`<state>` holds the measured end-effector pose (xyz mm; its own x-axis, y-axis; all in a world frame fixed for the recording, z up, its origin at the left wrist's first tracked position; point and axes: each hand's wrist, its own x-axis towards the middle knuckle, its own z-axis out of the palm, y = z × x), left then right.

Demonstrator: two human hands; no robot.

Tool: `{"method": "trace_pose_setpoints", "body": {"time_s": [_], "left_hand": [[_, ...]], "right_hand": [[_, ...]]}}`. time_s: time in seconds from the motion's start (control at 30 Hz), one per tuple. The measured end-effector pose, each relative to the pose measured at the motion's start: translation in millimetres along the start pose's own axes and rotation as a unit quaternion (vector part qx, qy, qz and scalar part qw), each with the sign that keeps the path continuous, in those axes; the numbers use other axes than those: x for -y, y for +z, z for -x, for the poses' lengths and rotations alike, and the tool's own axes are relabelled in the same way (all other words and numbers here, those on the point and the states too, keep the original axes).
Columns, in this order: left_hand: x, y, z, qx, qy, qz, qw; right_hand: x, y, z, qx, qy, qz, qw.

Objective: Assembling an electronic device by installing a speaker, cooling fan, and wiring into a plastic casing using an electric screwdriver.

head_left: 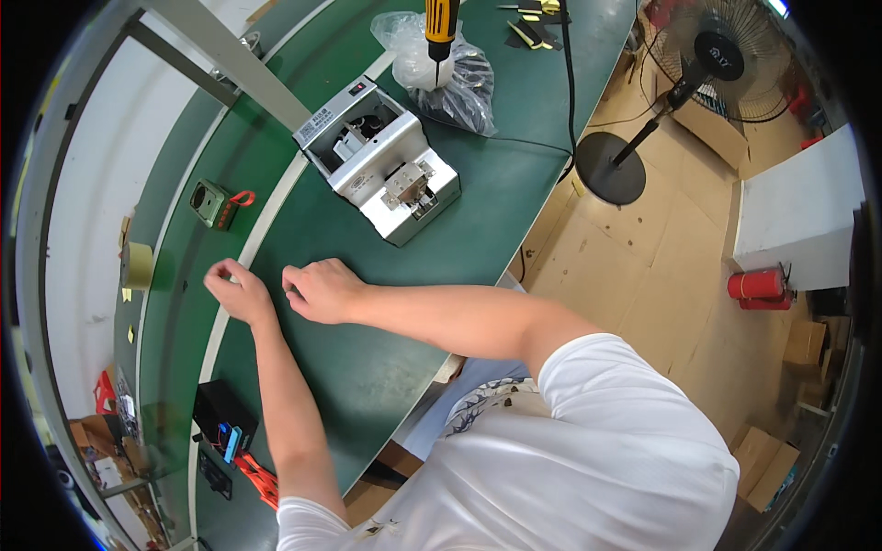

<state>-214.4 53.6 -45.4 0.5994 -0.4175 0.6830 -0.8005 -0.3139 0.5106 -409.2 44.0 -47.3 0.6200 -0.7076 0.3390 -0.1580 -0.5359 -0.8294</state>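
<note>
Over the green bench top, my left hand point(241, 292) hovers near the pale strip with its fingers curled in toward the thumb. My right hand point(323, 290) is beside it, a short gap away, its fingers bent inward. Whatever either hand may hold is hidden or too small to make out. Beyond my right hand stands a silver-grey screw feeder point(378, 162) with an open top and a red switch. Above its far side hangs a yellow and black electric screwdriver point(441, 32), pointing down at a clear plastic bag point(473, 92).
A small green device point(213, 204) with a red strap sits on the green strip at left. A black box point(220, 410) and red-orange handled tools point(257, 477) lie at near left. A cable point(567, 83) crosses the far bench. A standing fan point(611, 167) and fire extinguishers point(761, 285) are at right.
</note>
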Motion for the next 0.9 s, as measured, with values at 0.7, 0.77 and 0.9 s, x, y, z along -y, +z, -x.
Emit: {"method": "trace_pose_setpoints", "body": {"time_s": [0.7, 0.77, 0.9], "left_hand": [[-36.5, -118.0, 86.8, 0.240, 0.005, -0.143, 0.960], [-42.0, -125.7, 93.9, 0.249, -0.018, -0.091, 0.964], [-36.8, -181.5, 115.1, 0.310, -0.130, 0.112, 0.935]], "right_hand": [[0.3, 9.0, -2.3, -0.023, -0.012, -0.126, 0.992], [-9.7, 5.6, -4.2, -0.017, -0.016, -0.165, 0.986], [18.4, -9.7, 17.7, -0.012, 0.059, -0.312, 0.948]]}}
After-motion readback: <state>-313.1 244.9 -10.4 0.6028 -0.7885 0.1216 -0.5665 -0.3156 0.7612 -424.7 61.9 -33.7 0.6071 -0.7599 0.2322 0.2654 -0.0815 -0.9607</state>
